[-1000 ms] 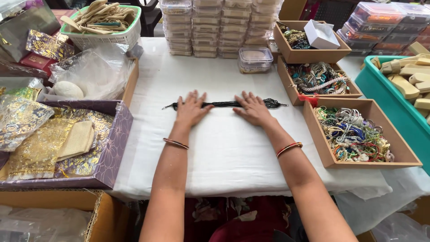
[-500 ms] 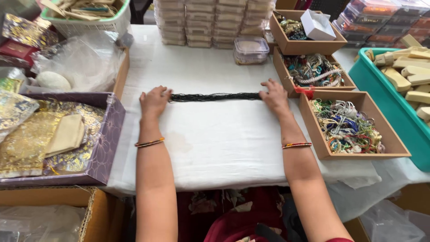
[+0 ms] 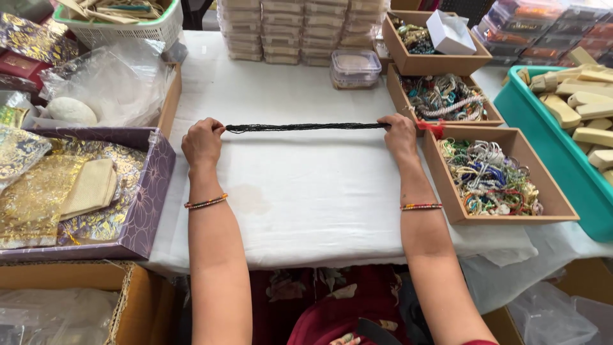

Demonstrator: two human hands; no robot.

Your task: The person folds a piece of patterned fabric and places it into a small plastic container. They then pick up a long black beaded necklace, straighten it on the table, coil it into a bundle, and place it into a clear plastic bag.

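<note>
Black beaded strand [image 3: 305, 127], stretched taut across white cloth [image 3: 306, 191]: left hand [image 3: 202, 142] pinches its 9 o'clock end, right hand [image 3: 398, 133] its 3 o'clock end; straightening step, next likely needing even tension.

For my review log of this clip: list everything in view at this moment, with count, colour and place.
beaded strand: one, black, stretched straight over the white cloth between both hands
white cloth: one, covers the table
wooden trays: three, brown, in a row at right, holding mixed coloured jewellery
small box: one, white, in the far tray
plastic containers: several stacks, clear, far edge; one lone clear tub in front of them
tub: one, teal, far right, holding pale cream pieces
purple box: one, at left, holding gold pouches
basket: one, pale green, far left
left hand: grips the strand's left end; bangle on wrist
right hand: grips the strand's right end; bangle on wrist
</note>
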